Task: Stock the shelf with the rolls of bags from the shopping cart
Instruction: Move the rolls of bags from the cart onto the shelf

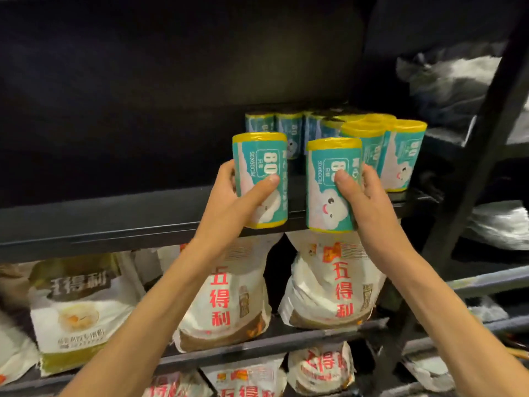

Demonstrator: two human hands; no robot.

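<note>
My left hand (229, 202) grips one upright roll of bags (259, 161), teal label with yellow ends, held just above the front lip of the dark shelf (114, 222). My right hand (369, 204) grips a second roll (326, 193), its lower end hanging below the shelf lip. Behind them several matching rolls (400, 156) stand upright on the shelf's right part, more in a back row (289, 127). The shopping cart is out of view.
The left part of the shelf is dark and bare. Below hang white flour bags with red lettering (337, 282) and a green-topped bag (77, 305). A black upright post (469, 179) borders the right side, with pale packages (498, 224) beyond.
</note>
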